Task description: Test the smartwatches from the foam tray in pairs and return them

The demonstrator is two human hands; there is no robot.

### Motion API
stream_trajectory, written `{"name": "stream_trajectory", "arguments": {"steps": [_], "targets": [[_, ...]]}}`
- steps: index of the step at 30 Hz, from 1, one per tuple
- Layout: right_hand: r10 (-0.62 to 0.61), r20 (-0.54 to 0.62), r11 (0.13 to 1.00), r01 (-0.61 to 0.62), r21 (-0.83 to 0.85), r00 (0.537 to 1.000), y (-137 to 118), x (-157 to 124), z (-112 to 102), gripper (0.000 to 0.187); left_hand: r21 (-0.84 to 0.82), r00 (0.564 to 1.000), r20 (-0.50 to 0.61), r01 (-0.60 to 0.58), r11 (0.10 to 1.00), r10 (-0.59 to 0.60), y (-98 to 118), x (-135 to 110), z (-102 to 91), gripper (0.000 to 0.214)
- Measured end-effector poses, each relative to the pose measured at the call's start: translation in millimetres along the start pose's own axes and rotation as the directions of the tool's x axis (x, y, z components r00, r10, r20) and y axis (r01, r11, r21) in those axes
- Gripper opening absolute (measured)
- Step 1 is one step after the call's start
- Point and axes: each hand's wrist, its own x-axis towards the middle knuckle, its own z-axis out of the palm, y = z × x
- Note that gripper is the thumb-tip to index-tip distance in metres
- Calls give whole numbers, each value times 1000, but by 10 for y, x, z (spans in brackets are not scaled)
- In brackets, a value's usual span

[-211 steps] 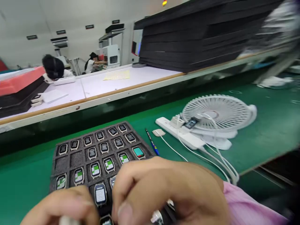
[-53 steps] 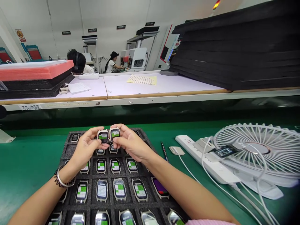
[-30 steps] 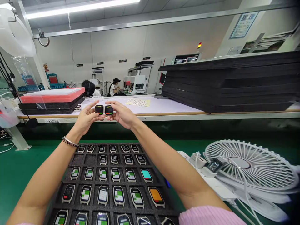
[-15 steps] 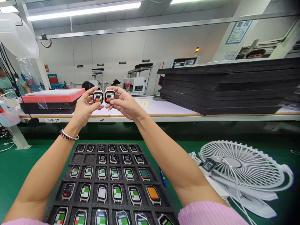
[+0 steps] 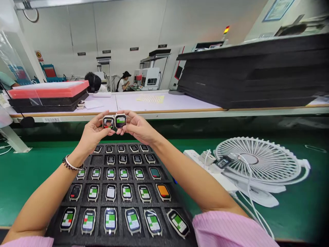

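My left hand (image 5: 94,132) grips a smartwatch without a strap (image 5: 108,122), its screen facing me with a face-like picture on it. Close beside it, my right hand (image 5: 137,127) pinches a second smartwatch (image 5: 120,121), whose screen shows green and white blocks over black. Both hands are raised above the far edge of a black foam tray (image 5: 99,181). Rows of similar watches lie in its compartments, many with green and white screens, one orange (image 5: 163,191). Toward the back of the tray the screens are dark with small text.
A white fan (image 5: 257,161) lies to the right on the green bench (image 5: 290,216), beside a white power strip (image 5: 192,156) and cables. Black foam trays (image 5: 246,75) are stacked on the shelf, right. Red and black trays (image 5: 48,90) sit left. Two people work beyond the shelf.
Both hands have come down with the watches, from shelf level to below its edge. The right watch's screen switched from a face-like picture to green and white blocks. The head view has tilted down.
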Motion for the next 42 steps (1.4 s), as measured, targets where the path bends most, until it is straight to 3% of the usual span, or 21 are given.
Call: {"name": "stream_trajectory", "arguments": {"steps": [5, 11, 15, 34, 42], "targets": [[126, -48, 987, -120, 110, 991, 502, -281, -12, 53, 13, 978, 0, 210, 978, -210, -366, -243, -97, 77], [236, -60, 949, -217, 227, 970, 837, -441, -31, 45, 26, 953, -29, 304, 952, -303, -658, -367, -158, 66], [263, -51, 942, -245, 229, 963, 898, -487, -35, 42, 44, 947, -60, 319, 947, -317, -742, -394, -156, 60], [321, -93, 942, -308, 129, 942, 998, -624, -43, 39, -18, 903, -10, 428, 903, -429, -786, -533, -163, 48], [376, -79, 920, -362, 149, 923, 1044, -666, -65, 44, -76, 858, -19, 511, 856, -514, -885, -556, -196, 55]]}}
